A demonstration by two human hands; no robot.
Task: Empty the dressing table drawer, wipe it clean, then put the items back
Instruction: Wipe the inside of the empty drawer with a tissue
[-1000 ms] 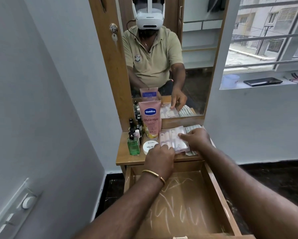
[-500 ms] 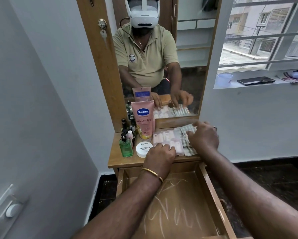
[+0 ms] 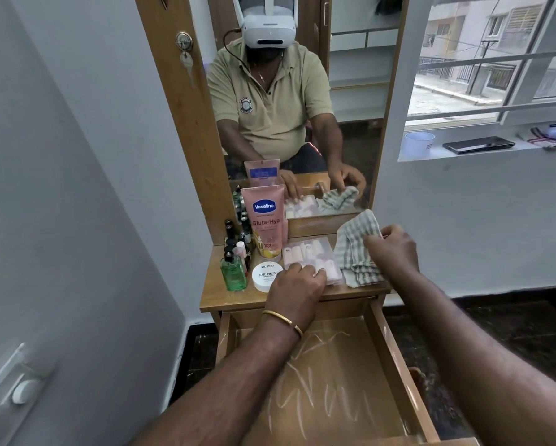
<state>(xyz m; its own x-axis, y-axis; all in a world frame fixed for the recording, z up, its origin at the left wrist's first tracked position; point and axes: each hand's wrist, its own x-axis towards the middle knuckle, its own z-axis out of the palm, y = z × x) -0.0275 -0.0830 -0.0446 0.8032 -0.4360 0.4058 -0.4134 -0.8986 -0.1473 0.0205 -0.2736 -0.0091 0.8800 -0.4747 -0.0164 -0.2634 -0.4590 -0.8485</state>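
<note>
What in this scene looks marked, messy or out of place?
The open drawer's floor bears pale zigzag streaks, unlike the plain wooden tabletop. They look like powder or scratches; which, I cannot tell.

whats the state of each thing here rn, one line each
drawer: pulled open, emptied, pale streaks on its floor
checked cloth: on the tabletop, one end lifted
right hand: pinching the cloth
left hand: fingertips on the clear case
clear case: flat on the tabletop
Vaseline tube: upright
green bottle: upright, capped
</note>
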